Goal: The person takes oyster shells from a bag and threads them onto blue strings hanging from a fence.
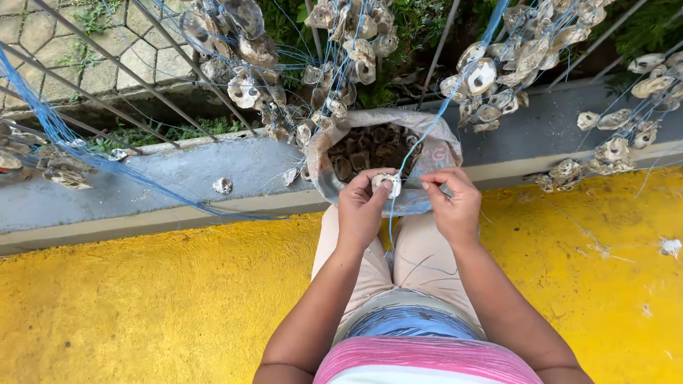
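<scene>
My left hand (363, 206) grips a small pale oyster shell (388, 183) between thumb and fingers, just above my knees. My right hand (452, 199) pinches a thin blue string (427, 135) close beside the shell; the string runs up and right toward the hanging shells. Right behind both hands stands an open mesh sack (441, 146) filled with dark shells (370, 149).
Clusters of strung shells (498, 67) hang on blue lines from slanted metal bars (114, 64). A grey concrete ledge (178, 178) crosses the view, with a loose shell (223, 185) on it. Yellow painted floor (142, 299) lies on both sides of my legs.
</scene>
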